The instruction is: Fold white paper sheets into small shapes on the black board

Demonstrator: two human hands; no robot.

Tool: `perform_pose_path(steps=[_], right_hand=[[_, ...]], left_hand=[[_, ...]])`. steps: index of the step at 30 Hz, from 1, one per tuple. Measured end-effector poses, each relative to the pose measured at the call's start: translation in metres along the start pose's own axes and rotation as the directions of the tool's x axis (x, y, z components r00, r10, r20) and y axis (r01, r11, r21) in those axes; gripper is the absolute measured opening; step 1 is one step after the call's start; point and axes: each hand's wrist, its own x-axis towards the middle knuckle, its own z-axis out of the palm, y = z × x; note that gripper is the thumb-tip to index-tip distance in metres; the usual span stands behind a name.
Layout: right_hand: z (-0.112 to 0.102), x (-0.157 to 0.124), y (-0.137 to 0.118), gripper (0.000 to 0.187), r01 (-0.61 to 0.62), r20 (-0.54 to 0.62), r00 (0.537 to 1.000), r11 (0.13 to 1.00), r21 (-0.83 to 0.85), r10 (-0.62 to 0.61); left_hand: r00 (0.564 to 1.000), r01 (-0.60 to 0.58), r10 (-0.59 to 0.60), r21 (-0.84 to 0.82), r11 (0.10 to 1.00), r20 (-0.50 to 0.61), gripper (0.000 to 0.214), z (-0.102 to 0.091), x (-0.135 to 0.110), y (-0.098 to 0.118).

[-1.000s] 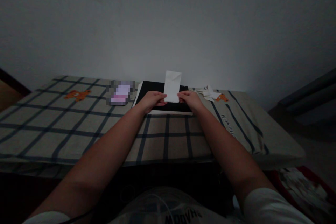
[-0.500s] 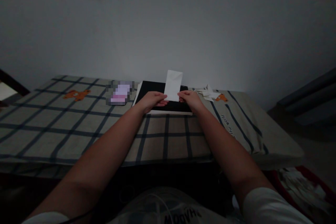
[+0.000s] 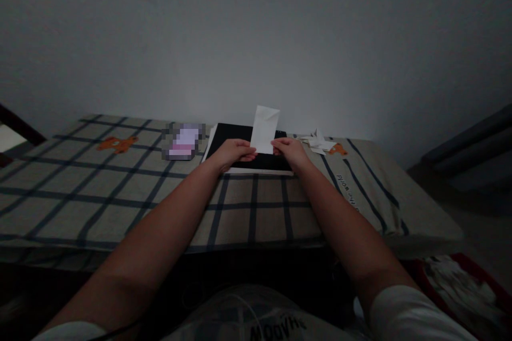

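A narrow white folded paper (image 3: 264,129) stands upright between both hands above a flat black board (image 3: 230,136) that lies on the checked bedsheet. My left hand (image 3: 233,151) pinches the paper's lower left corner with closed fingers. My right hand (image 3: 288,150) pinches its lower right corner the same way. The paper's top edge leans slightly to the right. Both forearms reach out across the bed toward the wall.
The bed (image 3: 120,192) has a beige sheet with dark blue checks and orange bear prints. A blurred pink and white object (image 3: 184,141) lies left of the board. Folded white paper pieces (image 3: 319,141) lie to its right. A grey wall stands close behind.
The paper has risen slightly and its top has tilted a little more to the right. Both hands keep their grip in nearly the same place.
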Motion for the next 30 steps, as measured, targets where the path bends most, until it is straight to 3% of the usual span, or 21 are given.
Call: perform_pose_path(steps=[9,17,25,30], right_hand=[[-0.0008,0.0001,0.0008,0.01,0.006,0.012,1.0,1.0,-0.006,-0.006],[-0.0009,0.0007,0.0035,0.008,0.014,0.077,0.997,0.999,-0.046,-0.01],[0.0006,-0.0017,0.0018,0.008,-0.007,0.096,0.995,0.998,-0.061,0.013],[0.0009,-0.0031,0.0003,0.007,-0.022,0.134,0.99,0.997,-0.078,0.032]], left_hand=[[1.0,-0.006,0.005,-0.007,1.0,-0.025,0.005,-0.0002,-0.001,0.0011],[0.982,-0.112,0.103,-0.048,0.993,-0.155,0.005,-0.0003,0.002,-0.0011],[0.983,-0.097,0.088,-0.048,0.994,-0.161,0.005,-0.0028,0.0039,-0.0019],[0.974,-0.149,0.129,-0.096,0.984,-0.188,0.006,-0.0014,0.003,-0.0009]])
